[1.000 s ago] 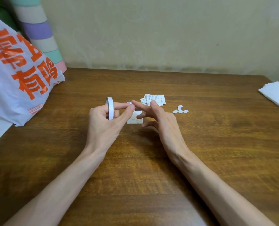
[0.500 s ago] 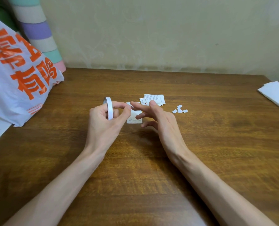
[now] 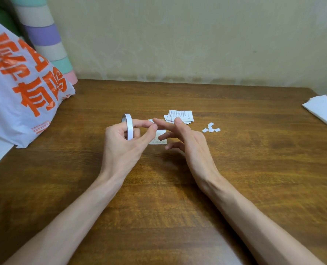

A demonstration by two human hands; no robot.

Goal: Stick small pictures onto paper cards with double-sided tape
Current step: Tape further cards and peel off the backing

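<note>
My left hand grips a white roll of double-sided tape, held upright above the wooden table; its thumb and forefinger meet on the tape's free end. My right hand hovers beside it with fingers straight, its fingertips at that same tape end. Under both hands lies a small paper card, partly hidden. A stack of printed paper cards sits just behind my right hand. A few tiny white paper scraps lie to the right of the stack.
A white plastic bag with orange lettering fills the left side of the table. A striped pastel tube stands behind it by the wall. Folded white paper lies at the far right edge.
Both hands stay in nearly the same place. My left thumb has drawn closer to my right fingertips at the tape end.
</note>
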